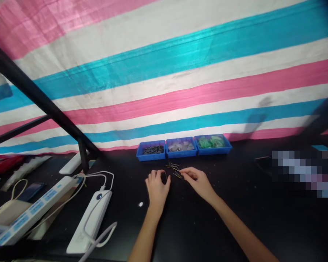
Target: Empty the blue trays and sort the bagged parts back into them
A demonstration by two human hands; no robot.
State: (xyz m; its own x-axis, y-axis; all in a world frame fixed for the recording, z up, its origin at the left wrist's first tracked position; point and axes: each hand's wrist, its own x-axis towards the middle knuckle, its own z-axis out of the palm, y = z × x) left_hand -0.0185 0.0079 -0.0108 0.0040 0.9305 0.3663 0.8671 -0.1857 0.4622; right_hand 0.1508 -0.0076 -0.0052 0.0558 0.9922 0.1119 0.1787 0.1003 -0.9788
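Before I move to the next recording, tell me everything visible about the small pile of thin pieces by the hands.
The pile is loose, thin, straight pieces, metallic-looking, dark to yellowish; their exact type is too small to tell. Several lie crossed, with others nearer the person. It rests on the black tabletop, before the middle blue tray. The right hand has its fingertips at the edge; contact is unclear.

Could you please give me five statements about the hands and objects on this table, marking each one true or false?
1. Three blue trays stand in a row. True.
2. The green items lie in the left tray. False: they lie in the right tray.
3. The right hand is at the loose thin pieces. True.
4. The left hand touches a tray. False: it is apart from them.
5. Both arms are bare. True.
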